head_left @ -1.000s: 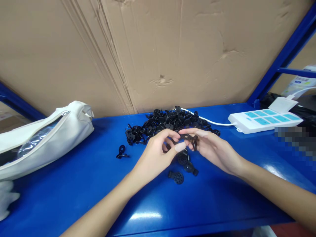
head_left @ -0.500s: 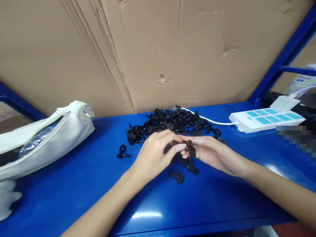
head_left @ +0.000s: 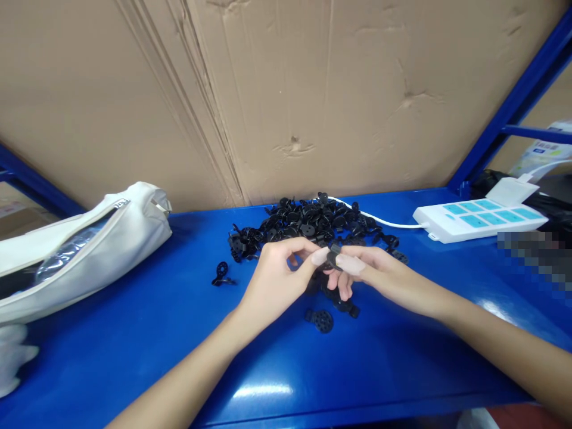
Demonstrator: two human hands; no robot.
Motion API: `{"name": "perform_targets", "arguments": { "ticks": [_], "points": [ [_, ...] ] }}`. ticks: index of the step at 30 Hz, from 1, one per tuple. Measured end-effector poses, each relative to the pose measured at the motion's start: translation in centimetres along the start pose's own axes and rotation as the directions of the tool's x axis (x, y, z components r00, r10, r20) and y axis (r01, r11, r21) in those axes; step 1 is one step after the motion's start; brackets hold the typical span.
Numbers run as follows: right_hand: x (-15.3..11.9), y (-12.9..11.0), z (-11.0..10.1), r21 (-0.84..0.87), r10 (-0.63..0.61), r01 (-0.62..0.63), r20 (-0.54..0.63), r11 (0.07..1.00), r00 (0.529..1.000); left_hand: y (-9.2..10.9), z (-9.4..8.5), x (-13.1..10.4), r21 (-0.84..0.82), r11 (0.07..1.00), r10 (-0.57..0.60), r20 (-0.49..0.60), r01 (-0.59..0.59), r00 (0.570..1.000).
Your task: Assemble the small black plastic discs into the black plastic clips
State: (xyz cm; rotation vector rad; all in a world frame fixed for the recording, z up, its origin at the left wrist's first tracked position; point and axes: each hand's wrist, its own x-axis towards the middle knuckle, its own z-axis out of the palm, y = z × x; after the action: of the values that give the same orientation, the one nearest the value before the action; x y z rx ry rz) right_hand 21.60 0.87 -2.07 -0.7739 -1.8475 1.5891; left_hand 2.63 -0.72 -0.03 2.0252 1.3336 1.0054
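A small black plastic clip (head_left: pixel 333 257) is pinched between both thumbs and fingers above the blue shelf. My left hand (head_left: pixel 282 271) grips its left side, and my right hand (head_left: pixel 379 266) has its thumb pressed on the right side. The fingers partly cover the clip, so its full shape is hidden. Behind the hands lies a heap of similar black clips (head_left: pixel 308 217). One loose clip (head_left: pixel 322 320) with a round, perforated end rests in front of the hands, close to a few others half hidden below the fingers. Another clip (head_left: pixel 221 273) lies apart on the left.
A white power strip (head_left: pixel 482 217) with blue sockets stands at the right, its cable running behind the heap. On the left lies an open cream zip bag (head_left: pixel 129 232) beside a grey plush-looking thing (head_left: pixel 15 357). Cardboard (head_left: pixel 286 89) backs the blue shelf (head_left: pixel 357 381).
The right thumb has come over onto the clip, which is now turned and held between both thumbs. The hands have stayed in nearly the same place.
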Motion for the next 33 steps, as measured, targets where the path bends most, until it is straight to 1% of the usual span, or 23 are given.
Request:
{"name": "perform_targets", "arguments": {
  "ticks": [3,5,7,11,13,16,20,33],
  "points": [
    [0.00,-0.07,0.00,-0.010,0.014,-0.014,-0.010,1.000,1.000,-0.02,-0.07,0.12,-0.087,0.996,-0.015,0.063,0.021,0.998],
    [-0.03,-0.07,-0.05,-0.033,0.019,-0.020,-0.016,0.999,1.000,-0.08,-0.13,0.18,-0.161,0.986,-0.035,0.104,0.052,0.994],
    [-0.08,-0.01,-0.16,-0.069,0.013,-0.014,-0.012,0.998,1.000,-0.09,-0.16,0.15,-0.200,0.977,-0.038,0.152,0.068,0.988],
    [-0.23,0.15,-0.43,-0.173,-0.008,0.002,-0.035,0.985,0.999,0.11,-0.16,-0.08,-0.211,0.972,-0.036,0.312,0.106,0.949],
    [-0.29,0.14,-0.46,-0.243,-0.022,0.007,-0.060,0.970,0.998,0.21,-0.13,-0.16,-0.235,0.963,-0.044,0.352,0.133,0.935],
    [-0.35,0.05,-0.37,-0.310,-0.065,0.033,-0.093,0.950,0.994,0.20,-0.05,-0.16,-0.278,0.951,-0.028,0.359,0.136,0.933],
    [-0.38,-0.06,-0.28,-0.336,-0.109,0.067,-0.108,0.939,0.988,0.05,0.05,-0.11,-0.306,0.944,-0.011,0.351,0.126,0.936],
    [-0.56,-0.14,-0.15,-0.382,-0.117,0.063,-0.119,0.922,0.986,-0.43,0.31,-0.23,-0.258,0.960,-0.016,0.350,0.113,0.936]
  ]
}}
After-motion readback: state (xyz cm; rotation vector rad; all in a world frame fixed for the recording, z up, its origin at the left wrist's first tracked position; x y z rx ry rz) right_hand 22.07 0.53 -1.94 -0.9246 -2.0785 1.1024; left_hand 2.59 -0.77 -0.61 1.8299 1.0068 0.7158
